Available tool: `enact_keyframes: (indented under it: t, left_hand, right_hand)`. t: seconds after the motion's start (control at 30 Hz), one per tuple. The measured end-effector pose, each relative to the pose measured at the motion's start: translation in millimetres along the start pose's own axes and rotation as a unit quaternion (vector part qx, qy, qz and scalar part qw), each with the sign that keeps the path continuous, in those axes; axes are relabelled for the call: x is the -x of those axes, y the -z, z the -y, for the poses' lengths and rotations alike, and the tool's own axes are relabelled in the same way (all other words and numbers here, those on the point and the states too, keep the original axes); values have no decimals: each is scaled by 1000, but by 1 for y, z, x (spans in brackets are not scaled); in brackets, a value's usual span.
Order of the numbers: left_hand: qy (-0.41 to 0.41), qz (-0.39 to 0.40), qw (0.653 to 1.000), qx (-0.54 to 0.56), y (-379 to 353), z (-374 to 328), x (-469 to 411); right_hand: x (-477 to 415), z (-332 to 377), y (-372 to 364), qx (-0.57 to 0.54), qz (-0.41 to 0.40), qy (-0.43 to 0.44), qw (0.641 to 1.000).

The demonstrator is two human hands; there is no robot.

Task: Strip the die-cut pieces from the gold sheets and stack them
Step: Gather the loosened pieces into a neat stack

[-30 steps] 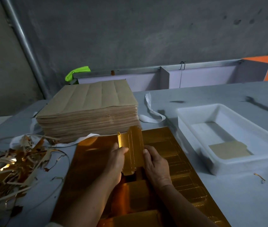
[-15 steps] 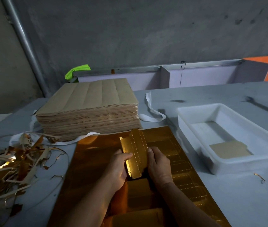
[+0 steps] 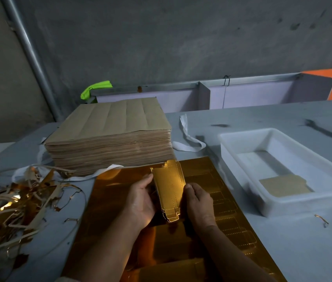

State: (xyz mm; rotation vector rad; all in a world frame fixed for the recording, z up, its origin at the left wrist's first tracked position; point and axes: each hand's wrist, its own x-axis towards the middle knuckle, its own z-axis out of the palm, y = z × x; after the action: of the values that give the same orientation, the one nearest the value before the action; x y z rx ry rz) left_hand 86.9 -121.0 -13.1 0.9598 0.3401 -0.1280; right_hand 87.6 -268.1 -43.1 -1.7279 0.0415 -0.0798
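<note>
A gold sheet (image 3: pixel 110 210) lies flat on the grey surface (image 3: pixel 283 241) at the near edge. Above it, both hands grip one gold die-cut piece (image 3: pixel 169 188): the left hand (image 3: pixel 140 200) curls round its left edge, the right hand (image 3: pixel 198 204) pinches its right edge. To the right, a white tray (image 3: pixel 303 204) holds one brown flat piece (image 3: pixel 285 185). Scrap strips (image 3: pixel 14 206) lie left; farther back stands a stack of brown sheets (image 3: pixel 110 143).

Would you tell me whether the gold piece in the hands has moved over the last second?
Yes: the gold piece shifted slightly right, toward the white tray.
</note>
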Motion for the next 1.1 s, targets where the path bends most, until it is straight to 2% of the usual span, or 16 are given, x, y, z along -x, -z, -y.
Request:
enact_keyframes:
  t: [0.73, 0.9, 1.0, 1.1]
  left_hand:
    - [-7, -8, 1000, 6, 3, -1, -3]
    - [-33, -45, 997, -49, 1, 2, -1]
    - [-68, -47, 991, -104, 0, 3, 0]
    - [-65, -39, 987, -141, 1, 3, 3]
  right_hand:
    - [2, 1, 1, -17, 2, 9, 1000]
    - [1, 1, 1, -14, 2, 6, 1000]
    - [2, 2, 1, -14, -2, 12, 1000]
    - [2, 3, 0, -22, -3, 12, 1000]
